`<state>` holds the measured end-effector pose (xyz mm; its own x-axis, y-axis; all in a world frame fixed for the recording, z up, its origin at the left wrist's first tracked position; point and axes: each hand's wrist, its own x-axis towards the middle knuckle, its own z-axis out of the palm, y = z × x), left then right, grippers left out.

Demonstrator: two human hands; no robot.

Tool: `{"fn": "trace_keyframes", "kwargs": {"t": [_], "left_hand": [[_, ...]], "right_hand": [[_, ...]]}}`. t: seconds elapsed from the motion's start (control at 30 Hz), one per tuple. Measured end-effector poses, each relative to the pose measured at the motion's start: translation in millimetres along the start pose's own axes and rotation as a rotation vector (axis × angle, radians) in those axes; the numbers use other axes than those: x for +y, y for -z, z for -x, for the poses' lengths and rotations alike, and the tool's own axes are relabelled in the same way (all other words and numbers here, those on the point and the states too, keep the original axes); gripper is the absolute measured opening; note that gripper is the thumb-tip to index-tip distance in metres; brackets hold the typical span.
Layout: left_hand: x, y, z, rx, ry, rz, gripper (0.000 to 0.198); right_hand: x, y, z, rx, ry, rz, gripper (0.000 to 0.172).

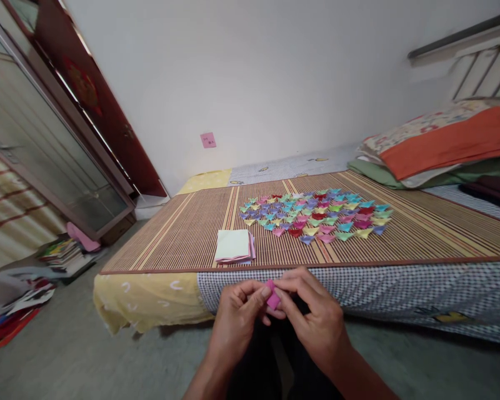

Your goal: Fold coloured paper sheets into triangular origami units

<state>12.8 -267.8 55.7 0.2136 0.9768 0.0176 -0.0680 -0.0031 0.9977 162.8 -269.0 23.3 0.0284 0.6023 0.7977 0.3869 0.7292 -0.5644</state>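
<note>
two hands, one pink paper, one stack

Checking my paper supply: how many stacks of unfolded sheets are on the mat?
1: the stack lies at the near edge of the woven mat, left of the folded pieces. Separately, the left hand and right hand pinch one pink piece. No other stack shows.

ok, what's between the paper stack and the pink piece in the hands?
Head view: only the bamboo mat edge and checkered sheet, nothing else. The left hand and right hand pinch the pink piece in front of the paper stack.
</note>
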Motion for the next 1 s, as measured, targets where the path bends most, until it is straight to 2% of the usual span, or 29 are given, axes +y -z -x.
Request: {"fn": "trace_keyframes", "kwargs": {"t": [0.13, 0.33, 0.57, 0.73, 1.0], "left_hand": [[-1.7, 3.7, -2.9, -0.009, 0.019, 0.032, 0.039], [-6.7, 15.0, -8.9, 0.01, 0.105, 0.229, 0.034], [-5.5, 11.5, -5.9, 0.016, 0.082, 0.261, 0.031], [-7.2, 10.0, -1.8, 0.023, 0.006, 0.188, 0.026], [-4.6, 13.1, 1.8, -0.048, -0.064, 0.084, 0.034]], "right_hand": [[-1.9, 1.5, -0.5, -0.046, -0.014, -0.034, 0.018], [-1.6, 5.2, 0.1, -0.21, -0.013, -0.087, 0.028], [-0.6, -2.0, 1.4, -0.144, 0.036, -0.087, 0.016], [-5.8, -4.3, 0.9, -0.103, -0.003, -0.088, 0.017], [-5.2, -2.6, -0.5, -0.116, -0.079, -0.087, 0.016]]}}
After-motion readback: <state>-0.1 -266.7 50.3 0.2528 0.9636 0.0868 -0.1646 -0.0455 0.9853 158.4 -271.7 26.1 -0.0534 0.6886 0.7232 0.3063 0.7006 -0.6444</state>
